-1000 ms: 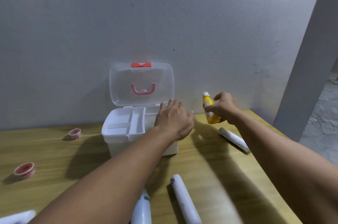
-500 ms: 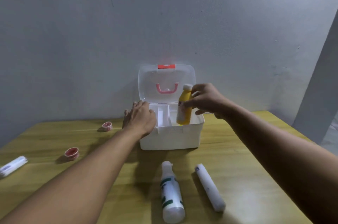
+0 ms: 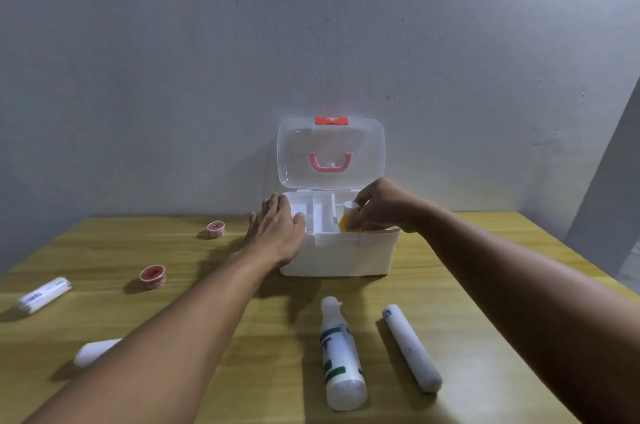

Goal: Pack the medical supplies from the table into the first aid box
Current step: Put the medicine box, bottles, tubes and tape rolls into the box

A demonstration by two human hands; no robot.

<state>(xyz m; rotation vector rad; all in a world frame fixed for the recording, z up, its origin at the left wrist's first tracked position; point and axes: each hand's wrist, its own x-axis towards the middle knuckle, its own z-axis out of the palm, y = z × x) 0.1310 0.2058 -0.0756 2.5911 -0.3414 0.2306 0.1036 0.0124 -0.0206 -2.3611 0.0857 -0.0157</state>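
We have the wooden table [image 3: 450, 285] filling the lower half of the frame, and at its far edge, just right of centre, stands the white first aid box [image 3: 337, 259] with its clear lid [image 3: 330, 151] tipped up against the wall. The box is the biggest thing to mind: our left hand [image 3: 277, 233] lies flat against its left wall and rim, grip released, fingers spread, and we judge it should brace there so the light box does not slide as we load it.

Our right hand [image 3: 381, 207] reaches over the right side of the box, grip closed around the yellow bottle [image 3: 346, 221], whose white cap shows above the rim while its body is sunk into the right compartment, beside the divided tray in the middle. To do this well, we lower it upright until it bears on the floor of the compartment, then open the fingers. We cannot see the bottom, so we go by feel.

Lower in the frame, right of centre, the white bottle with green marks [image 3: 341, 357] and the white roll [image 3: 412, 349] lie side by side, apart. These long ones likely want the deep compartment too, so we set the yellow bottle to one end. At far left lies another white roll [image 3: 43, 295], and a white object [image 3: 93, 351] is half hidden by our left forearm. Smallest are the two red-topped pots [image 3: 152, 276] [image 3: 216, 228], left of the box.
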